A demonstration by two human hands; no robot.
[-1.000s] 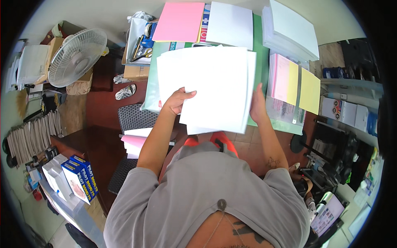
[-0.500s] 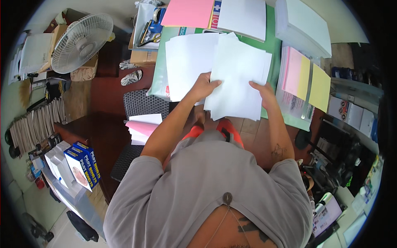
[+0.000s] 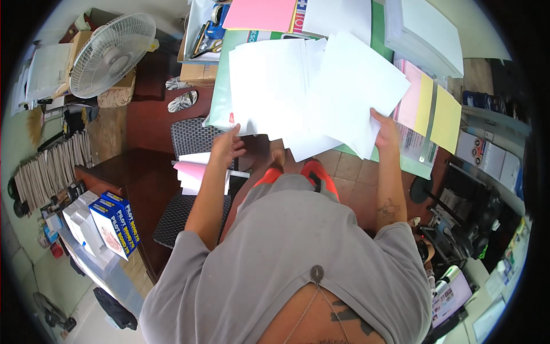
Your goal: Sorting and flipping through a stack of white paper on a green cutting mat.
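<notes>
Right of centre, the right hand (image 3: 388,135) is clamped on white sheets (image 3: 361,92), its fingers hidden beneath. Left of centre, the left hand (image 3: 226,146), digits apart, is at a white stack's (image 3: 266,86) lower corner; contact cannot be determined. Top edge cuts off pink paper (image 3: 260,14).

White sheets (image 3: 315,123) over green table (image 3: 220,106)
Right hand (image 3: 388,135) grips the angled sheet's (image 3: 364,89) lower right edge; left hand (image 3: 227,148), fingers parted, beside left pile's (image 3: 268,86) lower left corner.
</notes>
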